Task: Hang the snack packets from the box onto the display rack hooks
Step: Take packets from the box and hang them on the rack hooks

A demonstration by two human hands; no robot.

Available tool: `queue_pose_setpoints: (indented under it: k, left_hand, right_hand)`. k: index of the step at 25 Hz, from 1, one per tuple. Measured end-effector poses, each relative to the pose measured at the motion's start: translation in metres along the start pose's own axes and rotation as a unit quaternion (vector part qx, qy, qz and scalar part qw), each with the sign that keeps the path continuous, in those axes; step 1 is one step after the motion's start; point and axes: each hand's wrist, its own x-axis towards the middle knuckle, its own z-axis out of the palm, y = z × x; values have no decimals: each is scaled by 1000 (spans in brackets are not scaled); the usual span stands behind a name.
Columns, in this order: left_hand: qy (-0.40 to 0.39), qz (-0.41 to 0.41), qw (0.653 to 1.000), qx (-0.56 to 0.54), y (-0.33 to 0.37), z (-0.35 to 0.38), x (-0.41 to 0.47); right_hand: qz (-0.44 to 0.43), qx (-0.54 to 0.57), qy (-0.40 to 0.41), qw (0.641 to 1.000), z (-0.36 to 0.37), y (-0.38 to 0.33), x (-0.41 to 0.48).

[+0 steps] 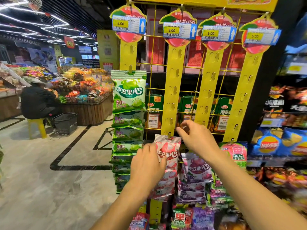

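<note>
Two hands work low on the rack. Left hand point(149, 161), grip apart, presses flat to steady the pink packet point(171, 146) hanging on the second yellow strip point(172, 90)'s hook point(169, 135). Right hand point(197, 140), grip loose and empty, hovers beside it.

packet column point(128, 100) on leftmost strip point(127, 55) | second strip point(173, 80) right of it | basket point(65, 122) far left

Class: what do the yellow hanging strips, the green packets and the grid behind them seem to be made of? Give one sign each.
Yellow strips: probably thin matt plastic or card, flat with punched tabs.
Green packets: glossy plastic film, creased with highlights.
Grid: likely yellow-coated metal wire, thin straight rods.
</note>
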Motion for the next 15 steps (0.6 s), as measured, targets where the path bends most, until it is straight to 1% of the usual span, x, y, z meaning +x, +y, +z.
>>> queue_pose_setpoints:
  k: [2,6,11,15]
  left_hand:
    - [-17,24,999,37,2,2,-7]
    - [-52,67,995,57,19,13,-23]
    - [-92,119,987,60,63,26,-45]
    - [-113,143,980,73,117,41,-67]
  right_hand:
    - [3,-67,-22,997,1,8,-21]
    - [31,-155,-63,985,-2,35,-70]
    - [70,-205,-84,973,-18,89,-128]
    - [91,-225,-89,966,-47,139,-173]
